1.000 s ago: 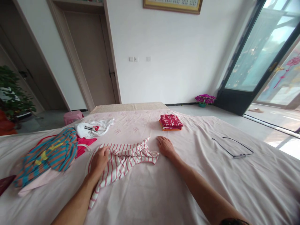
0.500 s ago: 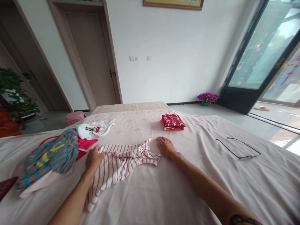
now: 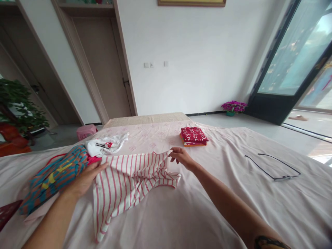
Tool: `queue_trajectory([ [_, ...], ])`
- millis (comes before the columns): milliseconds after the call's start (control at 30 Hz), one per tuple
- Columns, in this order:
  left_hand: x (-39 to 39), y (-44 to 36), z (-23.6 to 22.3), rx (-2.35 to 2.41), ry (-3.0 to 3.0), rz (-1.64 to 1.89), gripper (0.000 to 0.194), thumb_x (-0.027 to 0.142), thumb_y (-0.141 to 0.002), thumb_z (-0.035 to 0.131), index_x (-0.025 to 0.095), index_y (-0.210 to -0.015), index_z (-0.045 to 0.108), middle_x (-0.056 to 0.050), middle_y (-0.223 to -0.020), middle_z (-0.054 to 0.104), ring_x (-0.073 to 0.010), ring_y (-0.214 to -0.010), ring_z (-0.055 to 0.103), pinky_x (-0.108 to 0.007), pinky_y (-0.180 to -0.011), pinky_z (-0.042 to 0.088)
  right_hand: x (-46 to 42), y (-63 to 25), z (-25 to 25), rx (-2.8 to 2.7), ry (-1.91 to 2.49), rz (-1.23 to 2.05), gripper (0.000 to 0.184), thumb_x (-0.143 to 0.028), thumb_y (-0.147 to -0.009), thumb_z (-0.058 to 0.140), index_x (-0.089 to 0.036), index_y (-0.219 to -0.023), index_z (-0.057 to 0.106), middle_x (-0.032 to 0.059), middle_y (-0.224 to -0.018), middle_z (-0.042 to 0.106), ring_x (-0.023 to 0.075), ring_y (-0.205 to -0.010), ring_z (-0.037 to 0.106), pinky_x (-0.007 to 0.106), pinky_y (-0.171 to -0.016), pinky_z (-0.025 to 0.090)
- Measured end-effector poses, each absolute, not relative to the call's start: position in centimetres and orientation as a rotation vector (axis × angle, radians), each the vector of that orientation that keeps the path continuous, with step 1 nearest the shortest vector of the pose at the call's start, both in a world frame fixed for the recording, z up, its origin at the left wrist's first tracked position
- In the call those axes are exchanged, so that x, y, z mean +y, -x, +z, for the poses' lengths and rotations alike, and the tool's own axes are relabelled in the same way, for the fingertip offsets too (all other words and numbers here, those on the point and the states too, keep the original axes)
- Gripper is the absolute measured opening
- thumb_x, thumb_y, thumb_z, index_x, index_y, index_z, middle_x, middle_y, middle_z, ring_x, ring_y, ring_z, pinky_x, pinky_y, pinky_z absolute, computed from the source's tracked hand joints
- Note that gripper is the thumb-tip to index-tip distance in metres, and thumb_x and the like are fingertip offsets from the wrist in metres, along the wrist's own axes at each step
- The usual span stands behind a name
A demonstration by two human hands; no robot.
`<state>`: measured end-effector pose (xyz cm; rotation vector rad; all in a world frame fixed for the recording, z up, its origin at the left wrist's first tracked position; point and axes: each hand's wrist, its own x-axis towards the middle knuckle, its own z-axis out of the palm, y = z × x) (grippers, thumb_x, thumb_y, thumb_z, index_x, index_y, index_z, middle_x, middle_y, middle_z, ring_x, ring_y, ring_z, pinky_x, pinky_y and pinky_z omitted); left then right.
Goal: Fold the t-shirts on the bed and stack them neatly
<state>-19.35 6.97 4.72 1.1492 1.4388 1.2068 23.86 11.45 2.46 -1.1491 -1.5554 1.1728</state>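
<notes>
- Left hand (image 3: pixel 85 177) and right hand (image 3: pixel 183 158) each pinch a far-edge corner of the red-and-white garment (image 3: pixel 121 180) — fabric spans between them, over the pink sheet (image 3: pixel 181 218).
- Blue-orange garment (image 3: pixel 62 169), white garment (image 3: pixel 105 145): left side, touching.
- Folded stack (image 3: pixel 194 135): just beyond right hand.
- Glasses (image 3: pixel 283 178) — far right, well apart.

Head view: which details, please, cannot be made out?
All in the head view:
Pink-striped cloth: inner part hidden by its folds.
Pale pink cloth: partly behind the left forearm.
Dark red thing: cut by the left edge.
Picture frame: cut by the top edge.
</notes>
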Motion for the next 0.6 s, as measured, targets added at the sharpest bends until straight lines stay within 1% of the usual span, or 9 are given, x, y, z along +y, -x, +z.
queue_trajectory([
  [67, 7.1, 19.8, 6.2, 1.347, -1.003, 1.334, 0.045, 0.03, -0.067, 0.083, 0.021, -0.109, 0.069, -0.006, -0.106, 0.075, -0.0232, -0.096, 0.072, -0.033, -0.084, 0.059, 11.7, -24.7, 4.9, -1.449, 1.057, 1.258, 0.016, -0.031, -0.073, 0.066, -0.016, -0.077, 0.064, -0.0003, -0.06, 0.064, 0.0128, -0.055, 0.065, 0.016, -0.039, 0.032],
  [133, 8.1, 19.5, 7.3, 1.307, -0.957, 1.397, 0.044, 0.027, -0.068, 0.082, 0.021, -0.109, 0.068, -0.005, -0.102, 0.076, -0.0225, -0.09, 0.073, -0.033, -0.079, 0.06, 12.7, -25.3, 7.0, -1.336, 1.039, 1.29, 0.015, -0.029, -0.07, 0.069, -0.016, -0.074, 0.062, 0.0005, -0.056, 0.063, 0.0138, -0.051, 0.065, 0.015, -0.036, 0.033],
  [233, 10.6, 18.0, 8.7, 1.325, -1.01, 1.429, 0.04, 0.027, -0.069, 0.081, 0.018, -0.106, 0.068, -0.004, -0.092, 0.076, -0.0219, -0.086, 0.073, -0.032, -0.079, 0.06, 15.3, -25.6, 9.5, -1.247, 1.133, 1.229, 0.017, -0.025, -0.068, 0.074, -0.016, -0.072, 0.059, 0.0039, -0.06, 0.067, 0.017, -0.055, 0.069, 0.017, -0.039, 0.044],
  [300, 12.6, 16.8, 10.2, 1.323, -1.086, 1.539, 0.04, 0.03, -0.074, 0.076, 0.014, -0.109, 0.066, -0.005, -0.091, 0.076, -0.0214, -0.087, 0.072, -0.034, -0.083, 0.059, 17.0, -25.5, 11.2, -1.216, 1.149, 1.1, 0.021, -0.027, -0.07, 0.076, -0.016, -0.072, 0.059, 0.0043, -0.062, 0.068, 0.0181, -0.059, 0.07, 0.022, -0.046, 0.054],
  [400, 14.6, 15.8, 13.6, 1.225, -1.228, 1.747, 0.051, 0.037, -0.081, 0.069, 0.01, -0.123, 0.058, -0.008, -0.106, 0.074, -0.0216, -0.094, 0.069, -0.039, -0.088, 0.058, 18.2, -25.6, 14.4, -1.185, 0.957, 0.88, 0.024, -0.036, -0.078, 0.074, -0.017, -0.08, 0.06, 0.0029, -0.071, 0.07, 0.0175, -0.069, 0.072, 0.029, -0.062, 0.061],
  [467, 14.8, 15.7, 15.6, 1.149, -1.304, 1.823, 0.057, 0.042, -0.081, 0.068, 0.013, -0.128, 0.055, -0.008, -0.118, 0.07, -0.0224, -0.101, 0.066, -0.039, -0.09, 0.057, 17.8, -25.9, 16.2, -1.195, 0.824, 0.751, 0.026, -0.042, -0.081, 0.07, -0.018, -0.086, 0.061, 0.0014, -0.078, 0.07, 0.016, -0.076, 0.072, 0.032, -0.072, 0.061],
  [500, 14.5, 15.8, 16.1, 1.128, -1.337, 1.832, 0.057, 0.044, -0.08, 0.069, 0.016, -0.128, 0.055, -0.007, -0.12, 0.069, -0.0226, -0.102, 0.065, -0.038, -0.091, 0.057, 17.3, -26.2, 16.7, -1.211, 0.788, 0.697, 0.027, -0.044, -0.083, 0.069, -0.019, -0.089, 0.061, 0.0009, -0.08, 0.07, 0.0154, -0.079, 0.071, 0.032, -0.076, 0.06],
  [533, 14.0, 16.0, 16.3, 1.115, -1.372, 1.823, 0.056, 0.046, -0.079, 0.07, 0.019, -0.127, 0.056, -0.006, -0.12, 0.068, -0.0228, -0.102, 0.065, -0.037, -0.09, 0.056, 16.5, -26.6, 16.8, -1.231, 0.772, 0.652, 0.028, -0.046, -0.084, 0.067, -0.019, -0.092, 0.062, 0.0007, -0.082, 0.07, 0.0151, -0.08, 0.071, 0.032, -0.078, 0.059],
  [600, 12.5, 16.8, 15.1, 1.128, -1.452, 1.738, 0.051, 0.048, -0.078, 0.072, 0.023, -0.121, 0.059, -0.003, -0.114, 0.07, -0.0226, -0.099, 0.064, -0.035, -0.087, 0.056, 14.6, -27.8, 15.8, -1.286, 0.782, 0.598, 0.03, -0.048, -0.085, 0.066, -0.019, -0.095, 0.064, 0.0018, -0.084, 0.071, 0.0157, -0.082, 0.069, 0.033, -0.081, 0.058],
])
